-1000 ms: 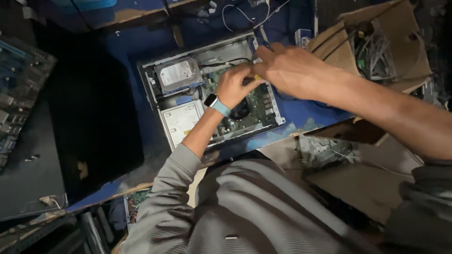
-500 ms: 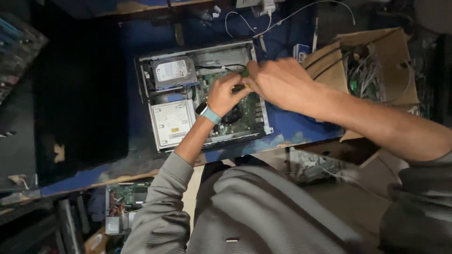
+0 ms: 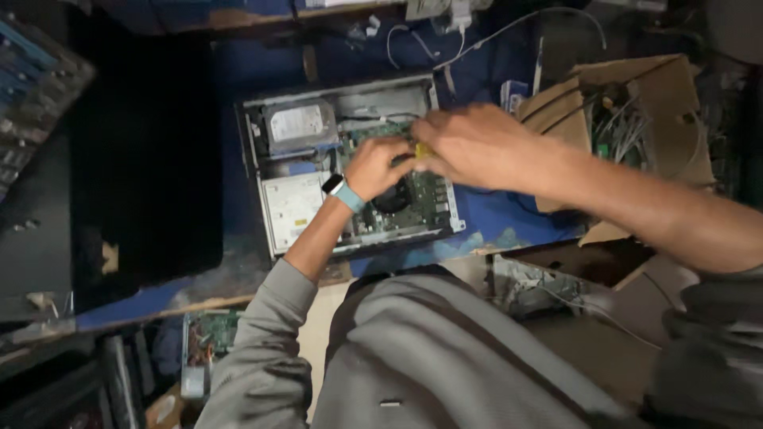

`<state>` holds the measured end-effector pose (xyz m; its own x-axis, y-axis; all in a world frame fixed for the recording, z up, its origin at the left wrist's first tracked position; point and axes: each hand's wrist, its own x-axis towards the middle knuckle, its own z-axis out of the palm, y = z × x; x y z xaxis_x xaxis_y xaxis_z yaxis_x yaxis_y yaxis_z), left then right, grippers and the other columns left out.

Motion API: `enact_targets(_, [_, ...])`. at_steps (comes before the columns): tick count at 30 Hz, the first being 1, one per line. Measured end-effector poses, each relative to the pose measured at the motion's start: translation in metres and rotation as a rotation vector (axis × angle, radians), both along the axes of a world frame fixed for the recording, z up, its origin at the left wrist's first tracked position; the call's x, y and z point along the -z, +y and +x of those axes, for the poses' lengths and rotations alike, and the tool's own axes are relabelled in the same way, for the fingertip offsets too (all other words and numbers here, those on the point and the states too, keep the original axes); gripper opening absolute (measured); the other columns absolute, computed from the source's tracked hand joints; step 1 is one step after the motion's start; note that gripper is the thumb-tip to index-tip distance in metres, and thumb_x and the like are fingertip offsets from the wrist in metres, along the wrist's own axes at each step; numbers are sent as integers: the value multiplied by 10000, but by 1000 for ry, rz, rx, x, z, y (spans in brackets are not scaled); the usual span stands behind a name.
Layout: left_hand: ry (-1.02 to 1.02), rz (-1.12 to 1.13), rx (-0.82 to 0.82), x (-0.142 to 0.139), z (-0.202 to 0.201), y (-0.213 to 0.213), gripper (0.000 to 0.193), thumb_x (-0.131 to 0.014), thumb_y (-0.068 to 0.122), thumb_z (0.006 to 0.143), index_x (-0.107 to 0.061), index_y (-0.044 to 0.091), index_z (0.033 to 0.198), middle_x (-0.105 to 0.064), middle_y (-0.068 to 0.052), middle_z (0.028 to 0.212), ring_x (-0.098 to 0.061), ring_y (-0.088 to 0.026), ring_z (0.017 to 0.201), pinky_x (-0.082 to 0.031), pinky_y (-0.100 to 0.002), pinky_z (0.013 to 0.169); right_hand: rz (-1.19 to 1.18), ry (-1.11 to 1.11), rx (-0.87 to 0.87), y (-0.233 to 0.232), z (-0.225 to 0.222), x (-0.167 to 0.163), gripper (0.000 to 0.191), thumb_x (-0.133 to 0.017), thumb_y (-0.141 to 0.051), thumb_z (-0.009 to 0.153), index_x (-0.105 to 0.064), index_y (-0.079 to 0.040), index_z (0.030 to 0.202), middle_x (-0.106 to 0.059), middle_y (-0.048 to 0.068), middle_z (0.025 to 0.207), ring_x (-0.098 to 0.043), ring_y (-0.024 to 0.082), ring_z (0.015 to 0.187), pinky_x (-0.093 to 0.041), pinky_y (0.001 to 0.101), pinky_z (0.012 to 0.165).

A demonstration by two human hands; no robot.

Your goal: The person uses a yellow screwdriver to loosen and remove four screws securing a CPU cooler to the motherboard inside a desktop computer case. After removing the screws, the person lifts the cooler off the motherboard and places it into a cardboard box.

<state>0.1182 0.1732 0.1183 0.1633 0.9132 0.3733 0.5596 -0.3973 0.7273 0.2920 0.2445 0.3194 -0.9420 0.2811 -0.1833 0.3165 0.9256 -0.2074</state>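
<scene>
Both hands meet over the middle of the open computer case (image 3: pixel 256 151). The left hand (image 3: pixel 377 165) has its grip curled narrow, fingertips down on the green board (image 3: pixel 425 208). The right hand (image 3: pixel 477 143) pinches a small yellow part (image 3: pixel 422 149) just where the two hands touch; what that part is cannot be told, for it is mostly covered and blurred.

Judging from the pose, the work is fine fingering at a connector or clip on the board. It would go best with the left hand steadying the spot while the right pulls or presses straight, not twisting, since the black fan (image 3: pixel 393 199) sits just beside the fingers and the board's small parts crowd close. Leaning a wrist on the case's wall would help keep the pinch steady.

The case lies flat on the blue counter (image 3: pixel 493 222), lid off. It holds a silver hard drive (image 3: pixel 298 123) in the far left corner, a pale flat drive (image 3: pixel 290 206) nearer the person on the left, and the board with its fan on the right.

A cardboard box (image 3: pixel 660 87) stands open to the right of the case, apart from it, with loose wires (image 3: pixel 628 131) and bits of green board heaped inside. A second, flattened carton lies near the person's right arm; nothing inside it can be made out.
</scene>
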Motion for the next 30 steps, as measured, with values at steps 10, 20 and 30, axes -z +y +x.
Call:
enact_targets(10, [-38, 5, -33, 2, 10, 6, 379, -822, 349, 870, -644, 19, 817, -672, -136, 840, -674, -358, 762, -531, -450, 667, 155, 67, -89, -2, 5, 10, 176, -668, -157, 844, -663, -9, 939, -684, 163, 911, -705, 340, 773, -565, 438, 644])
enact_targets(20, [-30, -21, -50, 7, 13, 7, 415, -777, 435, 884, -646, 41, 884, -678, -130, 969, -674, -366, 810, -542, -446, 683, 191, 41, -62, -3, 5, 9, 201, -670, -165, 834, -642, -8, 958, -676, 154, 923, -700, 332, 780, -551, 435, 693])
enact_targets(30, [-45, -44, -37, 24, 15, 8, 371, -753, 389, 878, -639, 52, 983, -668, -127, 1013, -669, -383, 904, -541, -468, 742, 125, 66, 1, -6, 5, 12, 236, -670, -253, 900, -624, -22, 920, -668, 160, 855, -685, 363, 749, -546, 463, 659])
